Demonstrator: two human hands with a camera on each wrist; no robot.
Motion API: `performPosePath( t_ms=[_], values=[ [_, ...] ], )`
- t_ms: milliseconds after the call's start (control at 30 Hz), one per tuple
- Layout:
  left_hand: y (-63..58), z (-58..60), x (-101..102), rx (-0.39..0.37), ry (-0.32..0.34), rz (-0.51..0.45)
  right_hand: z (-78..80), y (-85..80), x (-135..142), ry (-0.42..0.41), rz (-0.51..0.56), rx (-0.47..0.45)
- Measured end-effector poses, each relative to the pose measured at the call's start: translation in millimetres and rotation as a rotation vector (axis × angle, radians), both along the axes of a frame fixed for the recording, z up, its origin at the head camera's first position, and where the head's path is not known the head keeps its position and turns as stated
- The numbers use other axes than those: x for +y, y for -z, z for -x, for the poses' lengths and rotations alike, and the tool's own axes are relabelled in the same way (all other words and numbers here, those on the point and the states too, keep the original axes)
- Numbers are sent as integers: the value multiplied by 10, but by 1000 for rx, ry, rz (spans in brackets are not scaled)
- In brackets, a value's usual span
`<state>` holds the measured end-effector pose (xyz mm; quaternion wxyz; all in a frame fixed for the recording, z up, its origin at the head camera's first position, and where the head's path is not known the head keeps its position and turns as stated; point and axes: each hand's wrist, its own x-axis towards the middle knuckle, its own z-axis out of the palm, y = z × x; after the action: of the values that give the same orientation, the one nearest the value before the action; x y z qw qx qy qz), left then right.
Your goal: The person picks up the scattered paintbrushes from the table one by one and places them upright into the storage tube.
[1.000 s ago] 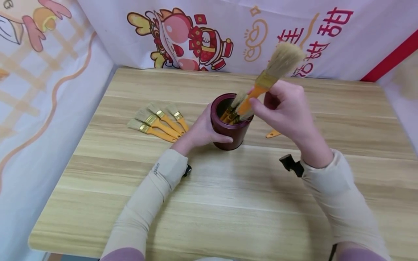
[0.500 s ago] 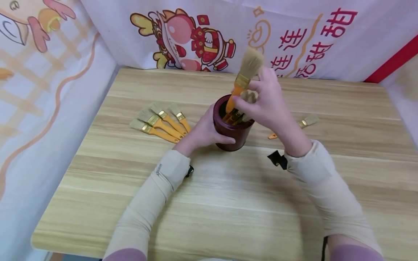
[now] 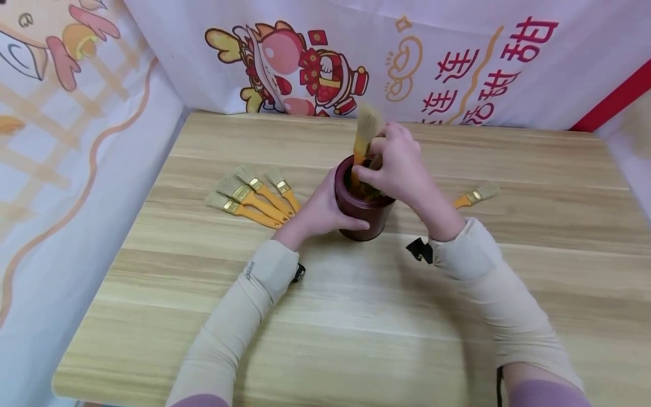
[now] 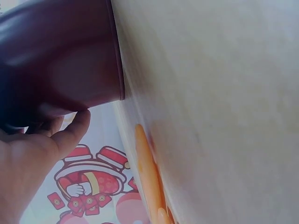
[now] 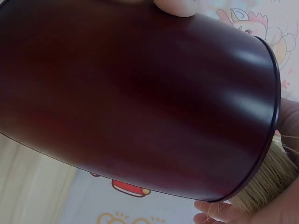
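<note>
A dark red cylindrical pot (image 3: 367,219) stands upright on the table, with my left hand (image 3: 321,208) wrapped round its left side, thumb across the front. Over the rim, my right hand (image 3: 399,161) holds a wide flat paintbrush (image 3: 367,125) by its orange handle. That brush points bristles up, and its lower handle is inside the pot. More brushes stand in the pot, largely hidden by my right fingers. The right wrist view shows pale bristles (image 5: 264,179) at the rim beside the right hand. In the left wrist view, left fingers (image 4: 72,133) touch the pot's wall.
Several orange-handled paintbrushes (image 3: 246,195) lie fanned out left of the pot. Another small paintbrush (image 3: 475,196) lies to the right, partly behind my right forearm. A white printed cloth (image 3: 305,68) hangs behind the wooden table (image 3: 356,339).
My right hand has moved left and down, lowering the wide brush from above the rim until its handle went into the pot. The left hand keeps its grip on the pot.
</note>
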<state>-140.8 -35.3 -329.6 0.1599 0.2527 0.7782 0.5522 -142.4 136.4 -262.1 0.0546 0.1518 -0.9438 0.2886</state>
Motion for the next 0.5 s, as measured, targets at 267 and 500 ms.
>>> performPosePath(
  t_ms=[267,500],
  values=[
    [233,99,4,45,-26,-4,-56,-155,153,13,114,-98],
    [358,141,-19,44,-52,-26,-158,-123,626,287,378,-88]
  ],
)
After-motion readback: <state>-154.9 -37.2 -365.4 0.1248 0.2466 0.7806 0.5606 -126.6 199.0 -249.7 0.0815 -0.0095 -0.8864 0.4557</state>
